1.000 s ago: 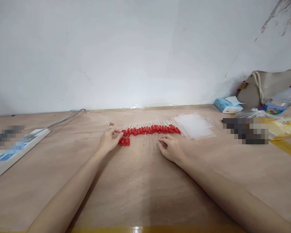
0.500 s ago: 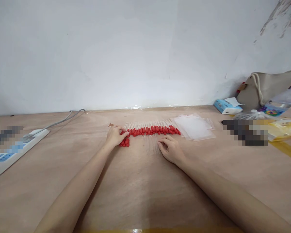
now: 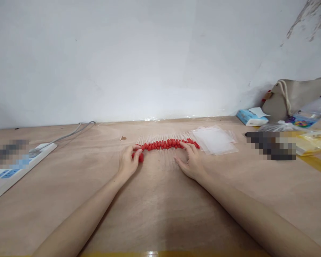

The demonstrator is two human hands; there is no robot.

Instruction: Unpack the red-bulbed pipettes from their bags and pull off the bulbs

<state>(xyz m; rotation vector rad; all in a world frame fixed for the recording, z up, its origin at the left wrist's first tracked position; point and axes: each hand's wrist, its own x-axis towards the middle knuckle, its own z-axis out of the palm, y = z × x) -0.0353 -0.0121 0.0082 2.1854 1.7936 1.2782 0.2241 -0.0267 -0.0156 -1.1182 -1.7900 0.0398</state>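
Droppers with red rubber bulbs (image 3: 164,144) and thin clear tubes lie side by side in a row across the table, most tubes pointing to the wall. Several clear tubes (image 3: 166,160) point toward me below the row's middle. My left hand (image 3: 127,160) curls at the row's left end, thumb and fingers closed around a small cluster of red bulbs (image 3: 141,157); the hand partly hides them. My right hand (image 3: 190,160) is open, thumb and fingers apart. Its fingertips reach the bulbs near the row's right end, with the thumb beside the clear tubes.
Flat clear plastic bags (image 3: 215,141) overlap right of the row. Farther right are a blue tissue pack (image 3: 251,117), a grey bag (image 3: 305,94) and a yellow packet (image 3: 312,142). A white power strip (image 3: 21,171) with a grey cable (image 3: 69,134) lies at left. The wall bounds the table behind.
My left hand has shifted slightly toward me and curled around the cluster of bulbs. My right hand's fingers have spread from a near pinch and reached up to the row of bulbs.
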